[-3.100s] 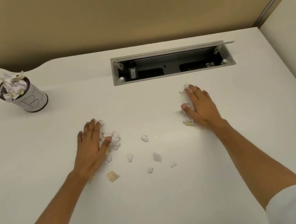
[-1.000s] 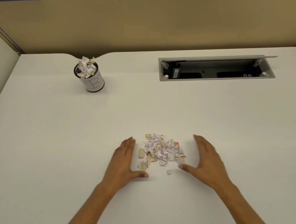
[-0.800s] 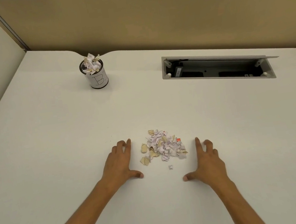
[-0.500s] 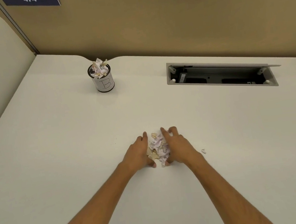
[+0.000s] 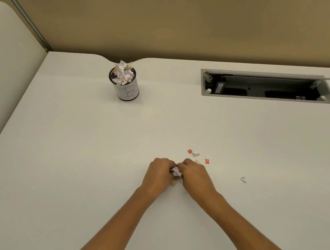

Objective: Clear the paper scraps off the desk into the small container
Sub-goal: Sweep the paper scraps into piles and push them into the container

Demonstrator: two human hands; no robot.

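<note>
Paper scraps sit bunched between my two hands near the middle of the bench. My left hand and my right hand are both curled tight around the bunch, pressed knuckle to knuckle. I see a few loose bits lying at about 1 o'clock from my hands: two small red bits and a pale one close by. One more white bit lies apart at 3 o'clock. The small container stands upright far off at 11 o'clock, piled over its rim with paper. A long open slot is cut in the bench at 2 o'clock.
</note>
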